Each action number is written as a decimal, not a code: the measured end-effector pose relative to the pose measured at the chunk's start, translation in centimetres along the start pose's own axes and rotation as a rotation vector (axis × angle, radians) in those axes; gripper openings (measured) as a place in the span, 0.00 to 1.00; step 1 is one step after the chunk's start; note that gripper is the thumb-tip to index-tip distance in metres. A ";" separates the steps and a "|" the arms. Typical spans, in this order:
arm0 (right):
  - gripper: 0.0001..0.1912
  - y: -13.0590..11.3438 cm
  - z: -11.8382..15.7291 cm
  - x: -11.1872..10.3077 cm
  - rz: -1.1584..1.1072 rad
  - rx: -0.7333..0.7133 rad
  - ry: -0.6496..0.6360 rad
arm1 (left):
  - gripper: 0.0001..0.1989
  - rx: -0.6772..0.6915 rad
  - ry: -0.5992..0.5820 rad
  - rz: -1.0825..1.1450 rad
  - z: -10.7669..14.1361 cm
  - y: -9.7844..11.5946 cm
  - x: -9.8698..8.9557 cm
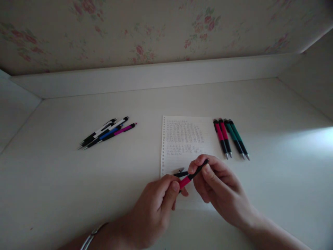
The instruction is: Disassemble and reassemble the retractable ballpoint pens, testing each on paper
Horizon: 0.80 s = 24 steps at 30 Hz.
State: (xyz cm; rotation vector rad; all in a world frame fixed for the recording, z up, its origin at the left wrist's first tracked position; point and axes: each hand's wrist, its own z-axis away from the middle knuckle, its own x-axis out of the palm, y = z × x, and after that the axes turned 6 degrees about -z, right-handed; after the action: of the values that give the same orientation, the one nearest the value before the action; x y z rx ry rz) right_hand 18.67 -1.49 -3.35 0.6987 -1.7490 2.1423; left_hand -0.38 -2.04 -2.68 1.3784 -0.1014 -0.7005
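Observation:
A pink pen with a black grip [185, 182] is held between my two hands above the lower part of a sheet of paper. My left hand [158, 205] pinches its pink barrel. The fingers of my right hand [221, 187] close on the black end, which points up and to the right. Just behind my left fingers, a dark pen [181, 174] lies over the paper, partly hidden. Small handwriting covers the upper part of the punched sheet [182, 132].
Left of the paper lies a loose pile of white, blue and purple pens [104, 133]. On its right are two pink pens [223, 139] and two green pens [237, 139]. The white desk [125, 104] ends at a raised back ledge [156, 75] below floral wallpaper.

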 end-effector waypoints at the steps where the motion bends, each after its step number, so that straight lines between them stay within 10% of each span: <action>1: 0.09 0.0 0.0 0.0 0.002 -0.001 -0.002 | 0.23 -0.002 -0.009 0.010 0.0 0.0 0.0; 24: 0.07 -1.1 -0.7 -0.4 0.045 -0.082 0.189 | 0.18 -0.014 -0.044 0.078 0.2 -0.6 0.0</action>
State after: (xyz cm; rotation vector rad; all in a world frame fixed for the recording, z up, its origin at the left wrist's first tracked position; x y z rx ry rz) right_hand 19.41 -0.53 -2.72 0.4246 -1.7546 2.0766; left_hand -0.72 -2.19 -3.14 1.3390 -0.1836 -0.6650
